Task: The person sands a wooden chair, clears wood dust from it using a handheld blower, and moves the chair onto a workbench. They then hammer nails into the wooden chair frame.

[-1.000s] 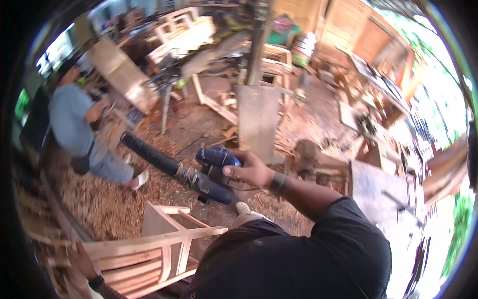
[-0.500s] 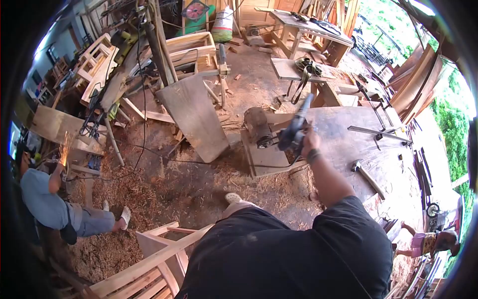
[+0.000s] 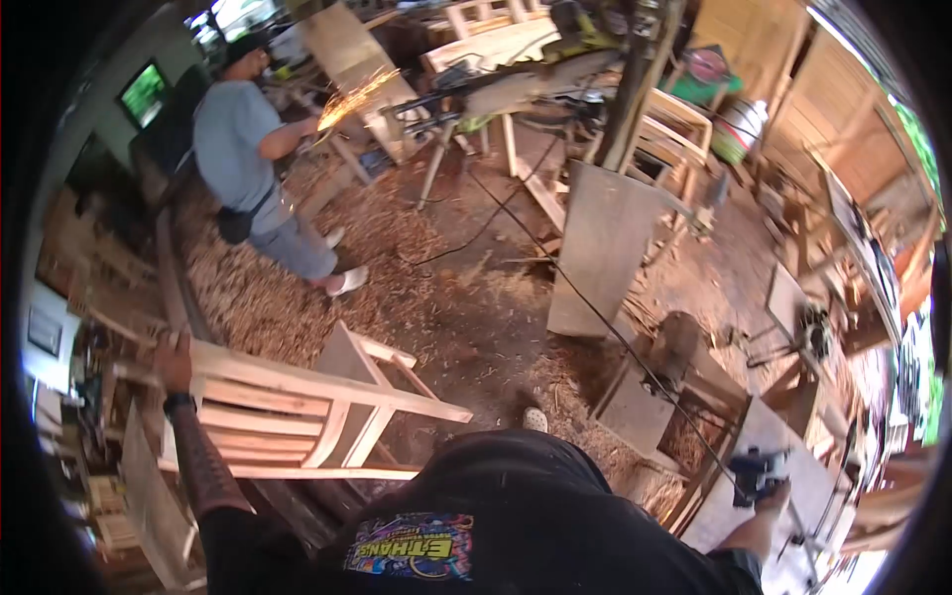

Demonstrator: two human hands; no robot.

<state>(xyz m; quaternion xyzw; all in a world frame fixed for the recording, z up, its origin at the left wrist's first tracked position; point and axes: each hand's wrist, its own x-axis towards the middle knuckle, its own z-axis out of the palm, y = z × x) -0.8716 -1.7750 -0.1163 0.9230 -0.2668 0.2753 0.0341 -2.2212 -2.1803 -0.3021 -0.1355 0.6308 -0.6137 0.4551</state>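
Note:
My left hand (image 3: 174, 363) is closed around the far left end of a pale slatted wooden chair (image 3: 283, 377), which appears to lie tilted beside me. At the lower right, my right hand (image 3: 773, 498) grips a dark corded power tool (image 3: 758, 474); blur hides its exact kind. This tool is over a grey worktop (image 3: 783, 441), and I cannot tell whether it touches. A black cable (image 3: 605, 327) runs from near the tool up across the view.
To the upper left, a co-worker (image 3: 238, 139) holds something throwing sparks (image 3: 357, 99). Shavings cover the floor (image 3: 297, 322). A leaning board (image 3: 605, 248) and a round motor-like machine (image 3: 676, 345) stand between me and the back. Another bench (image 3: 788, 302) is at right.
My view has swung left, bringing the chair and co-worker further in. My left hand has come into view on the chair. My right hand still holds the power tool, now at the lower right.

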